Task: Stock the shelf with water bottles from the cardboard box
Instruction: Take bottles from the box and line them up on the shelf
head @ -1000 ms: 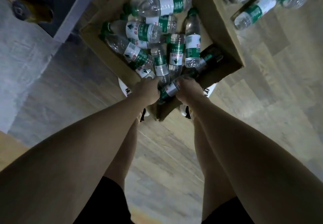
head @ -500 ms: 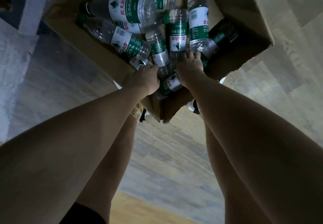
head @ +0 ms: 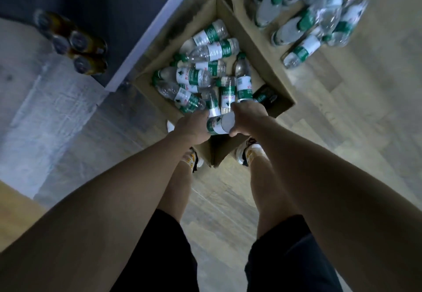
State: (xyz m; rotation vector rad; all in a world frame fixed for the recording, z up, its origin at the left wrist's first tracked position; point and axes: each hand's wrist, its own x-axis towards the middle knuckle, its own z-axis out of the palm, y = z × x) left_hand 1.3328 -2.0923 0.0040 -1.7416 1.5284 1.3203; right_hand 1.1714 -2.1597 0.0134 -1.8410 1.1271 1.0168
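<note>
An open cardboard box [head: 269,63] stands on the floor at my feet, holding several clear water bottles [head: 214,51] with green and white labels. My left hand [head: 194,127] and my right hand [head: 247,115] are both at the box's near corner. Between them is one water bottle [head: 220,124], lying sideways, with my right hand's fingers and thumb curled round it. My left hand grips at the bottle's other end; whether it holds this bottle or another is hidden. The dark shelf [head: 96,6] with a pale front edge lies at the upper left.
More water bottles [head: 306,18] lie loose on the wooden floor beyond the box at the upper right. Brown bottles [head: 77,45] stand on the dark shelf at the left. My legs and shoes [head: 249,152] flank the box's near corner.
The camera has pulled back and up. Both hands came up out of the box's heap and now hold a bottle sideways over the near corner.
</note>
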